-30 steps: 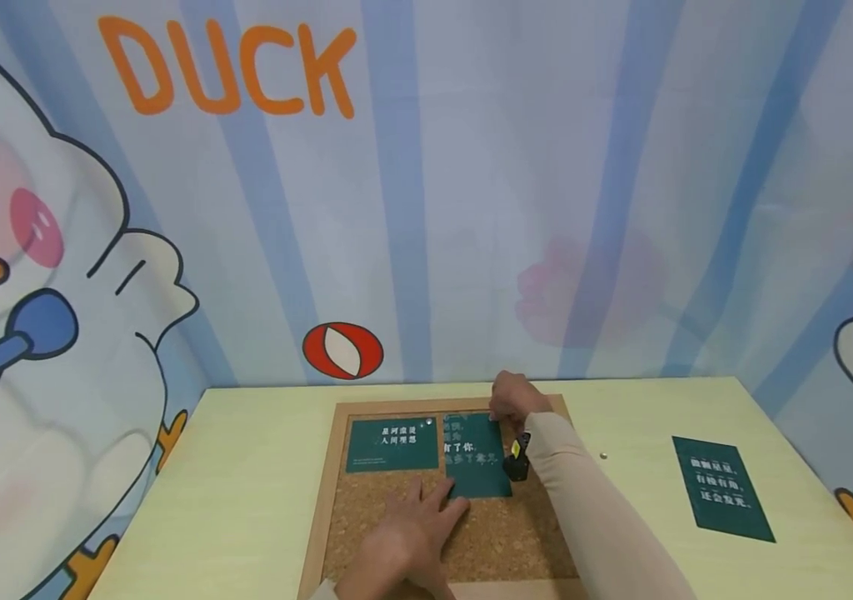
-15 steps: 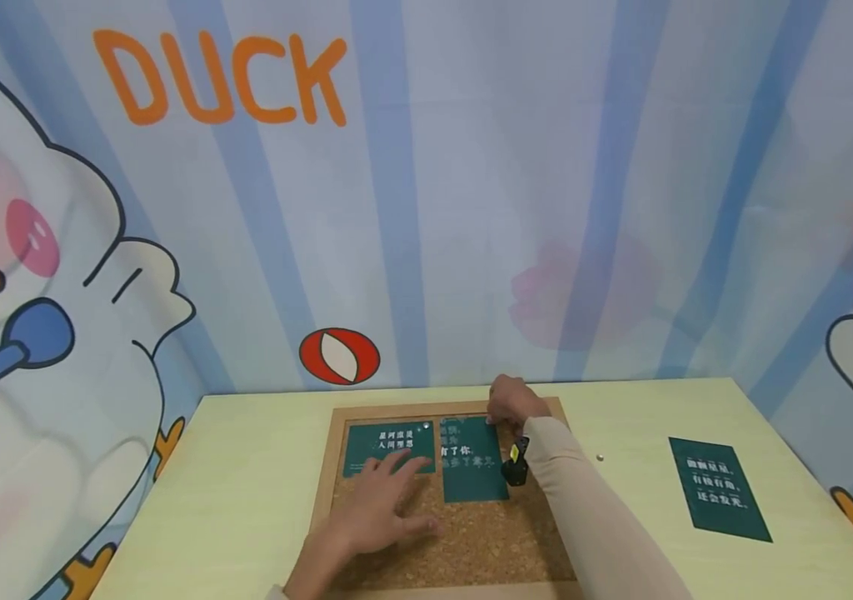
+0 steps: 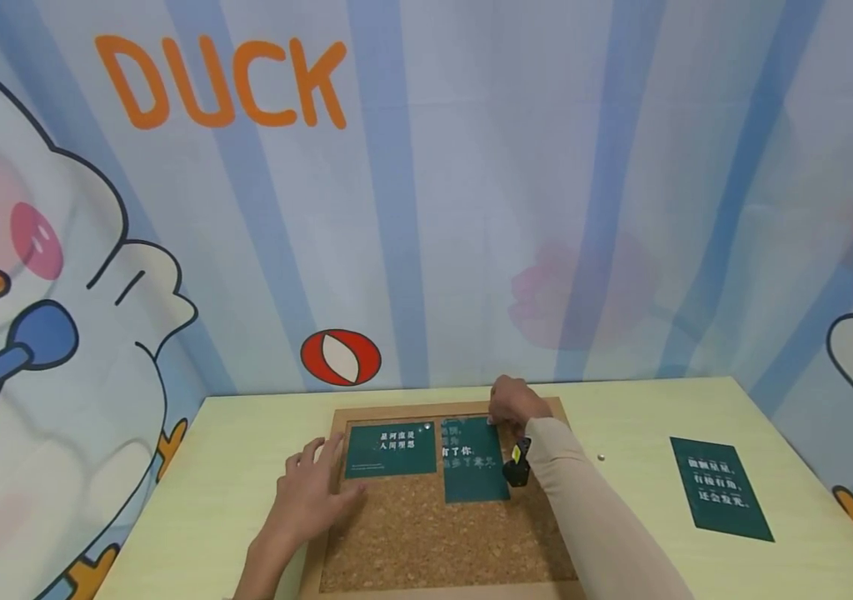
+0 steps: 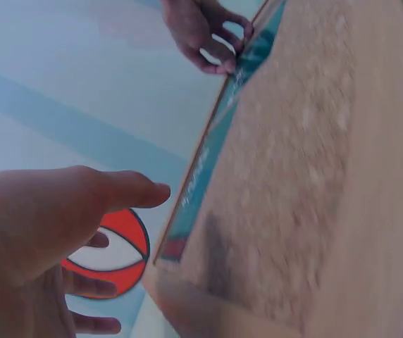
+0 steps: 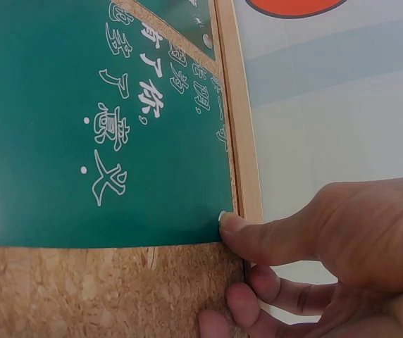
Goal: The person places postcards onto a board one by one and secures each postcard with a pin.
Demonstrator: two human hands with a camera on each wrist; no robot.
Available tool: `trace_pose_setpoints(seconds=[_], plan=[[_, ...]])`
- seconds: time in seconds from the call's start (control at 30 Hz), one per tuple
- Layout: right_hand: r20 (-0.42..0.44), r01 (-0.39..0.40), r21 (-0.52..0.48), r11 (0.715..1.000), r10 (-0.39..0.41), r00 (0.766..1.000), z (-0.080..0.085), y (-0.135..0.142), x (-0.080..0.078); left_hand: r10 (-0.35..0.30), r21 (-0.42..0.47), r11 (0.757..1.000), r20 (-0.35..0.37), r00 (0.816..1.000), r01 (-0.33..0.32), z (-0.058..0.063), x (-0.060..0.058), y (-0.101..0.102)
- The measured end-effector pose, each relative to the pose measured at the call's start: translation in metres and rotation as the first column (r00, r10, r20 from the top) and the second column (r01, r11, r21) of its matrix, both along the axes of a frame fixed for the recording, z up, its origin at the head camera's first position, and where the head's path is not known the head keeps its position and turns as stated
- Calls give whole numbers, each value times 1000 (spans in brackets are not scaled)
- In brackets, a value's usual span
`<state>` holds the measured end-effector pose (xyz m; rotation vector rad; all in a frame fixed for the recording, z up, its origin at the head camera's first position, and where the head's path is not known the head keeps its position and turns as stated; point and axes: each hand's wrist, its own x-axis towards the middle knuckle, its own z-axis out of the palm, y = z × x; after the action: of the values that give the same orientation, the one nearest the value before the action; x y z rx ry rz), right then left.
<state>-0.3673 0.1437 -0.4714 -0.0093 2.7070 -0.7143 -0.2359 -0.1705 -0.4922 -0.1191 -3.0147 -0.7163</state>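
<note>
A framed corkboard (image 3: 441,542) lies on the table, with two green cards near its top edge. The left landscape card (image 3: 389,461) has a small shiny pin (image 3: 427,426) at its upper right corner. At the top right corner of the upright green card (image 5: 53,176), my right hand (image 3: 518,402) bends its thumb onto the corner. Its other fingers curl close by at the frame in the right wrist view; whether a pin sits under the thumb is hidden. My left hand (image 3: 310,497), fingers spread and holding nothing, hovers by the board's left side.
A third green card (image 3: 722,490) with white characters lies on the table (image 3: 194,492) to the right. Between it and the board is a tiny shiny pin (image 3: 601,457). A cartoon curtain (image 3: 464,208) hangs directly behind the table.
My left hand has come off the lower part of the upright card and moved left, past the landscape card, to the board's left side. My right hand stays at the same corner.
</note>
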Motion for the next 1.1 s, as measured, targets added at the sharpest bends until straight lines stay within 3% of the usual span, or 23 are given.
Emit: trace_pose_setpoints(seconds=[0.27,0.7,1.1], plan=[[-31,-19,13,1000,19,999,-4,2,0,120,54,991,107,987,-126,-15,-2,-22],[-41,13,-55,998,-16,999,-8,5,1,63,165,982,152,986,-88,-20,-4,-30],[-117,-24,-104,994,12,993,-12,7,0,114,171,974,209,971,-152,-17,-12,-32]])
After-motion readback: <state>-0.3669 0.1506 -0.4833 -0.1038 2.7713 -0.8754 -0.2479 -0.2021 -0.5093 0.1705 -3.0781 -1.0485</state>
